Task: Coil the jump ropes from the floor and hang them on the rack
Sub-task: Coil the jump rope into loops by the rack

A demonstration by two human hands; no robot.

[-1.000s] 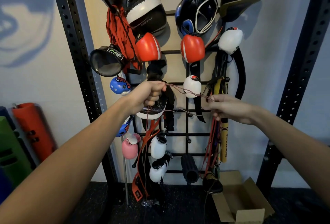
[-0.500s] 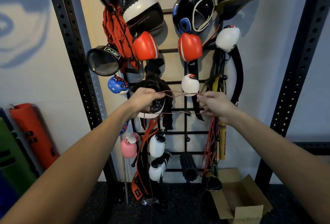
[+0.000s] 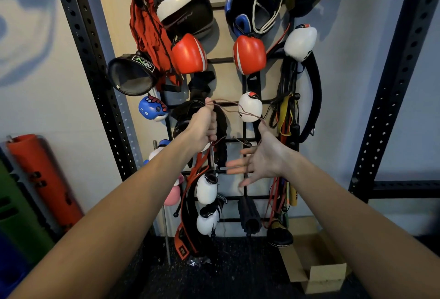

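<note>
Fingers of our left hand (image 3: pixel 202 127) clamp the thin, limp jump rope (image 3: pixel 238 108) mid-frame before the rack (image 3: pixel 245 141), while our right hand (image 3: pixel 259 158) spreads open, cord draped over its thumb; we'd pinch gathered loops together.

Black wire rack (image 3: pixel 234 60) on the wall carries red gloves (image 3: pixel 189 54), white gloves (image 3: pixel 206 189) and headgear (image 3: pixel 254 1); dark floor (image 3: pixel 228 272) below bears a cardboard box (image 3: pixel 316 267) at five o'clock.

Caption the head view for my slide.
Left hand fists thin rope at gear rack; right hand open.
</note>
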